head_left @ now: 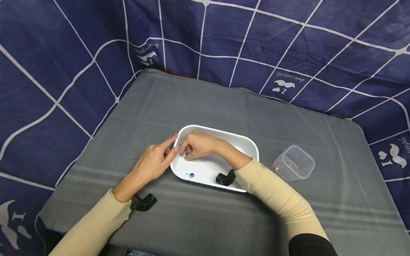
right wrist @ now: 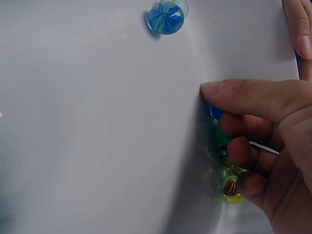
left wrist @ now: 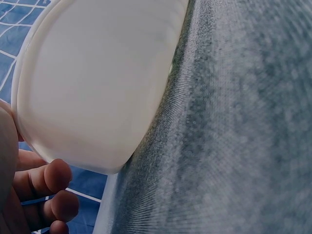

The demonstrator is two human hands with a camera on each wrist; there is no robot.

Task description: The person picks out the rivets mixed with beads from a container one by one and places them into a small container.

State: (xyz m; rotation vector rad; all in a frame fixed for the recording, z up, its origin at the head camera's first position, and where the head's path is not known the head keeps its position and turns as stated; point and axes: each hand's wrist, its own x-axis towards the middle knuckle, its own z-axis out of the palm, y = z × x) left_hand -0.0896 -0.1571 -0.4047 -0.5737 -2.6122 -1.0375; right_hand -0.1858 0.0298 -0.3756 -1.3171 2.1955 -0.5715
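A white tray point(head_left: 211, 166) stands on the grey cloth. Inside its left end, my right hand point(head_left: 200, 144) curls its fingers round several glass marbles point(right wrist: 229, 184), blue, green, yellow and red-streaked, partly hidden by the fingers. The right thumb's tip comes down at the tray floor. Apart from them, a blue marble point(right wrist: 166, 18) and a paler one lie near the tray's front left corner. My left hand point(head_left: 153, 161) touches the left rim from outside, index finger and thumb extended; its other fingers are bent beside the tray's outer wall in the left wrist view.
To the right of the tray, a clear plastic container point(head_left: 301, 164) stands on the grey cloth point(head_left: 205, 99), with small things faintly visible inside. A blue curtain point(head_left: 230, 39) with white lines hangs behind and at the sides.
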